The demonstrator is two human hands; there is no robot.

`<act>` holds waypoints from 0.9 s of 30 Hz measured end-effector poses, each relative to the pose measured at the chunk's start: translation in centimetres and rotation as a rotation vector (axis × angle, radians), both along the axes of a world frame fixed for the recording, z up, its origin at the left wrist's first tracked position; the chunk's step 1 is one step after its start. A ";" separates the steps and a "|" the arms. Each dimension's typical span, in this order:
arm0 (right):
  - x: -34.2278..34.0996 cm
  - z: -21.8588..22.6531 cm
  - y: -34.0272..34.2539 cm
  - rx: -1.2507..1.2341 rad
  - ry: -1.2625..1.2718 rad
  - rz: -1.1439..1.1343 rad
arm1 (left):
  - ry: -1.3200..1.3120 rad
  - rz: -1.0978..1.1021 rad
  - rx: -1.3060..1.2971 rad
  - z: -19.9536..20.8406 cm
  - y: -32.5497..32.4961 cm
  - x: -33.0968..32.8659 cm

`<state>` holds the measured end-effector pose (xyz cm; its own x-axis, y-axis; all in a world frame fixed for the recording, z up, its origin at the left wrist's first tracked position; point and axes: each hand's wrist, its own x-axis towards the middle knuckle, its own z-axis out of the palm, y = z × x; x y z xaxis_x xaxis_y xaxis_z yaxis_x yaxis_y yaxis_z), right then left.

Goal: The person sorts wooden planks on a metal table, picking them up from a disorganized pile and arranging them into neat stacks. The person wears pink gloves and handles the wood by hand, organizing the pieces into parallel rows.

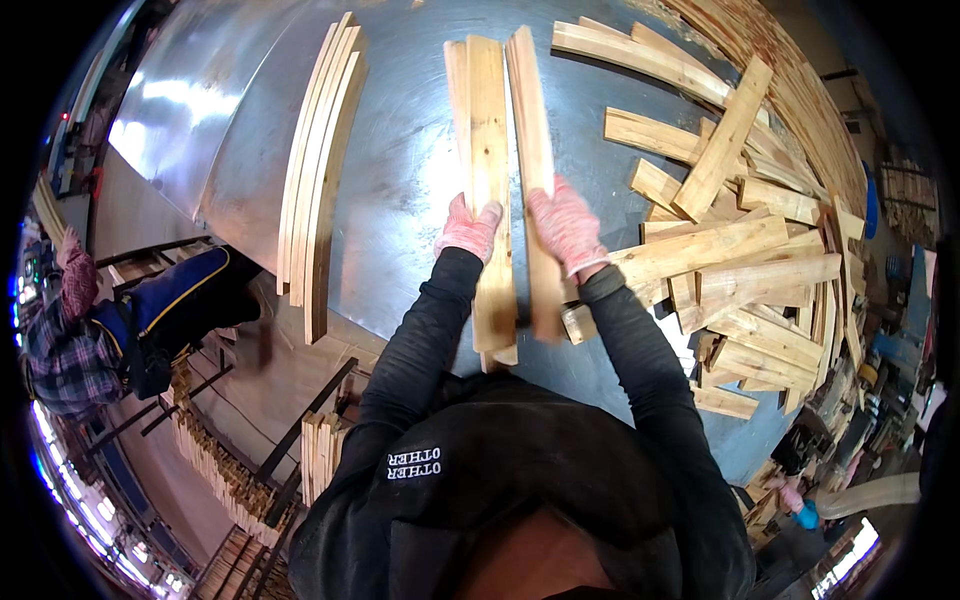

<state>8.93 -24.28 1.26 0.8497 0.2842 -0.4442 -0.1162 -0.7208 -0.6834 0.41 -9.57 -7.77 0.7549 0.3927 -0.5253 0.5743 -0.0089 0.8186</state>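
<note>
Both my hands wear pink-and-white knit gloves over the metal-topped table [400, 130]. My left hand [468, 230] is closed round a pale wooden board [488, 130] that points away from me, its thumb on the top face. A second board [457, 110] lies close along its left side, partly hidden beneath it. My right hand [567, 228] grips another wooden board [530, 120], tilted on its edge and slightly blurred. A narrow gap separates it from the left hand's boards.
Several boards stand in a neat row [325, 170] at the left. A jumbled pile of boards [740, 250] covers the table's right side. Beyond the left edge a person in a plaid sleeve [72, 362] works near racks of stacked wood [225, 465].
</note>
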 end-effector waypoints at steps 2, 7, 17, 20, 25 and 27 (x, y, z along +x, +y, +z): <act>-2.9 -3.5 1.1 0.069 -0.127 0.167 | -0.026 0.032 -0.039 2.4 0.3 0.7; -3.3 -5.7 0.3 0.522 0.246 0.034 | 0.181 -0.190 0.478 5.2 0.7 1.0; -5.2 -6.6 3.8 0.689 0.496 -0.320 | 0.420 -0.310 0.777 9.6 8.1 -1.5; -6.0 -6.9 7.1 0.529 0.403 -0.121 | 0.454 -0.309 0.839 10.3 9.5 -2.3; -5.9 -6.7 11.8 0.228 0.167 0.053 | 0.408 -0.286 0.802 8.7 10.0 -2.9; -5.4 -7.2 11.5 0.562 0.507 -0.058 | 0.332 -0.211 0.606 8.7 11.8 -3.3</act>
<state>3.54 -12.78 -5.92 0.6005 0.5444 -0.5857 -0.5407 -0.2632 -0.7990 -2.85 2.20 0.96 0.6850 0.5515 -0.4760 0.7279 -0.5440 0.4173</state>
